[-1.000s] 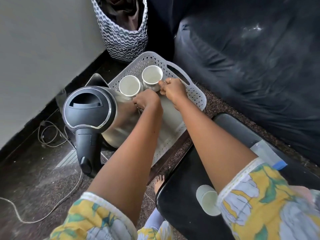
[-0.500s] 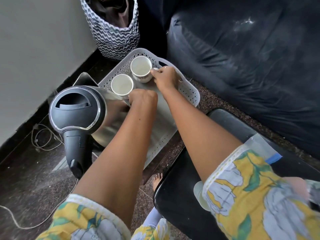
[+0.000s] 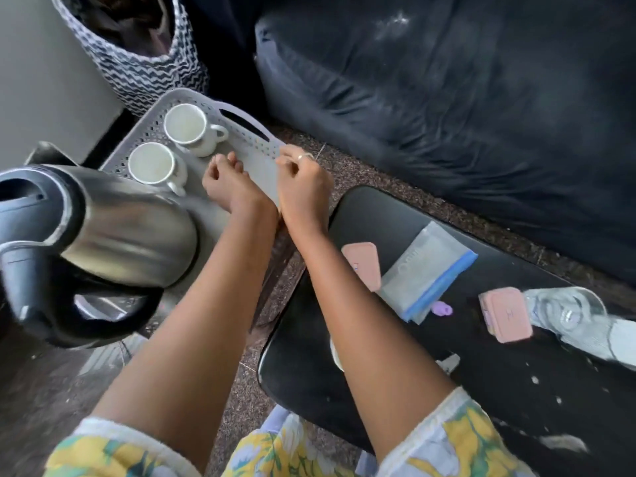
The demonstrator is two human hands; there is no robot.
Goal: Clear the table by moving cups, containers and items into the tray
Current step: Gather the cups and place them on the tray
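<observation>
Two white cups stand in the grey perforated tray [image 3: 253,136]: the far cup [image 3: 192,130] and the near cup [image 3: 155,166]. A steel kettle [image 3: 113,232] with a black lid and handle stands at the tray's near left end. My left hand [image 3: 229,182] hovers over the tray just right of the near cup, fingers loosely curled, holding nothing. My right hand [image 3: 303,177] is beside it above the tray's right edge, fingers loosely curled and empty. On the black table [image 3: 516,390] lie two pink cases [image 3: 363,265] [image 3: 506,313], a zip bag [image 3: 426,270] and a glass [image 3: 568,311].
A zigzag-patterned basket [image 3: 137,63] stands behind the tray beside a white wall. A dark sofa [image 3: 447,98] runs along the far right. A small purple item [image 3: 442,308] lies on the table. A white cup is mostly hidden under my right forearm.
Both hands have let go of the two cups and drawn back towards me. The view has swung right, which brings the table's items into sight.
</observation>
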